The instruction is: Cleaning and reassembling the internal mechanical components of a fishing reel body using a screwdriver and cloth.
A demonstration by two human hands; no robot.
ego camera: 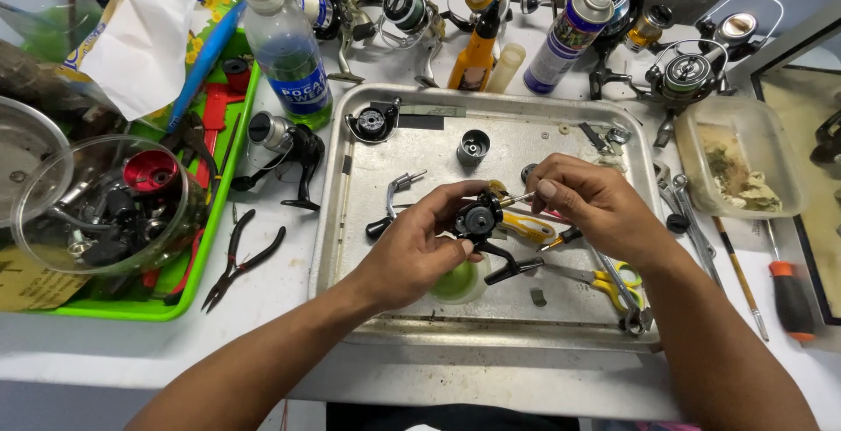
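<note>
My left hand (419, 247) grips a black fishing reel body (479, 221), fingers wrapped round it from the left, holding it above the middle of the metal tray (350, 221) on the white table (289, 300). My right hand (585, 203) is closed in a pinch on a small thin metal part (517, 197) at the top of the reel body, thumb and forefinger tight on it, touching the reel. Under my hands in the tray: a yellow-handled screwdriver (532, 228), yellow-handled scissors (604, 280), a small green tub (457, 282) just below my left hand, a loose reel handle (394, 199) to the left, a grey spool (473, 146) further up, and a black round reel part (371, 122) in the top left corner of the tray. Left of the tray, a black and silver spinning reel (289, 146) lies on the table, black pliers (241, 256) nearer me. A green tray (206, 256) at far left holds a clear bowl (101, 208) full of reel parts, one of them red. Behind the metal tray stand a clear drink bottle (285, 45) with blue label, an orange oil bottle (476, 45), a spray can (568, 32), and several more spinning reels (688, 72) in a row. Right of the tray: a clear plastic box (740, 155) with pale scraps inside, wrenches (692, 221), and an orange and black screwdriver (788, 295) near the table edge.
</note>
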